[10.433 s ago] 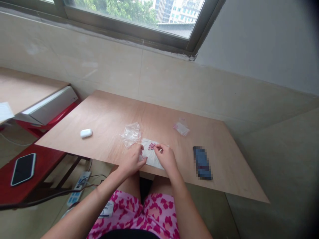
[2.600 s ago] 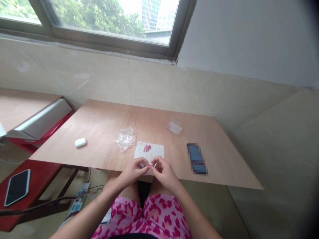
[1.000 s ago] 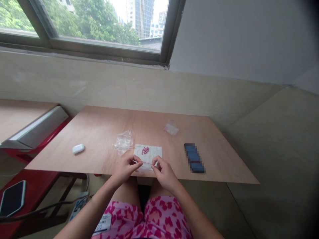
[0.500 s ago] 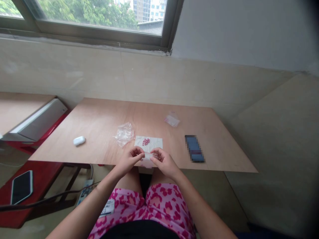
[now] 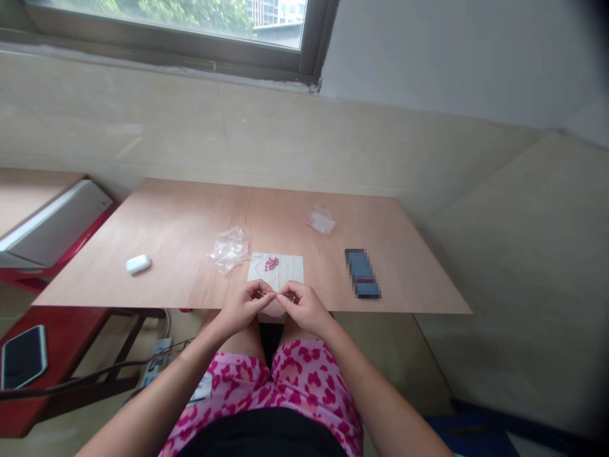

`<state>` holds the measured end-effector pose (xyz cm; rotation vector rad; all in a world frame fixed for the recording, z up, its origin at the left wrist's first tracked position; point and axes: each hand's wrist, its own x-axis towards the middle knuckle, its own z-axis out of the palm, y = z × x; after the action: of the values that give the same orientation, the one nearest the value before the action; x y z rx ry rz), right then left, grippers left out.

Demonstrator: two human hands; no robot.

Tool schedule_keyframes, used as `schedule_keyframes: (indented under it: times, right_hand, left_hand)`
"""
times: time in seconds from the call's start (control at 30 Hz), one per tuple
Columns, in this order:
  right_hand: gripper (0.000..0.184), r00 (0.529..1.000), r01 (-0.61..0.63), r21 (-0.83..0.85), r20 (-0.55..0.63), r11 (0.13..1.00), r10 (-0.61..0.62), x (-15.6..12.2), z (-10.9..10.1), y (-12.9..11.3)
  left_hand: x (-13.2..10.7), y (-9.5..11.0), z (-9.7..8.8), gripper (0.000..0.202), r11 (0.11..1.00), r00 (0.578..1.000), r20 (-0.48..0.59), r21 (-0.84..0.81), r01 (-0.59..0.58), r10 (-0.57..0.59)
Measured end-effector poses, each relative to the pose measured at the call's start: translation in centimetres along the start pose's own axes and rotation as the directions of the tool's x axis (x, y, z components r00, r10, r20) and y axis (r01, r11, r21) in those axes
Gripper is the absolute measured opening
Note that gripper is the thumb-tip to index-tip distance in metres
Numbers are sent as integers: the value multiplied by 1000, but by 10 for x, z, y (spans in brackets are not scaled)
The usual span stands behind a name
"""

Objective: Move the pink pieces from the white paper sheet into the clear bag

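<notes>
My left hand [image 5: 250,306] and my right hand [image 5: 303,307] meet at the table's near edge, thumbs and fingertips pinched together. Between them they grip a thin strand [image 5: 262,292], mostly covered by the fingers; whether it is thread or wire I cannot make out. Just beyond the fingertips, a white sheet [image 5: 291,268] lies on the wooden table [image 5: 166,228]. Several small pink beads [image 5: 271,263] are heaped on that sheet.
Left of the sheet lies a crumpled clear plastic bag [image 5: 231,249], and a smaller bag [image 5: 321,219] is farther back. A dark phone [image 5: 362,274] rests at the right, a white earbud case [image 5: 138,264] at the left. Another phone [image 5: 25,357] is on the red bench [image 5: 71,343].
My hands have drawn together, so their fingertips now touch where a short length of strand showed between them. The whole view has shifted slightly; the items on the table lie as before.
</notes>
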<state>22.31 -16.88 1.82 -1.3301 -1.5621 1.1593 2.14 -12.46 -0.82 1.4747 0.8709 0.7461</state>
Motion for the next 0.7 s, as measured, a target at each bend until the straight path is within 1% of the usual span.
schedule_keyframes:
  times: [0.1,0.23,0.4,0.47,0.53,0.7]
  right_hand:
    - [26,1000,0,-22,-2,1000,0,0,-2,-3]
    - [32,1000,11,-30,-10,999,-12,1,-5,-4]
    - [41,1000,21,-23,7,1000,-21,1,-4,-3]
    - [44,1000,22,-7,23,1000,-22,1,-5,-3]
    - [46,999,17,14,41,1000,-17,0,-7,-1]
    - [49,992,-14,86,129,996,3,0,-14,-1]
  left_hand:
    - [1,4,-3,28,1000,1000,7,5,-11,11]
    - [3,13,-8,28,998,1000,8,-57,0,1]
    - [4,19,-10,29,996,999,-32,-86,-38,35]
    - [3,20,-10,31,992,999,-35,-126,-26,21]
    - [1,21,-11,30,986,1000,-11,-166,10,-12]
    - [-5,30,-16,26,974,991,102,-198,107,-88]
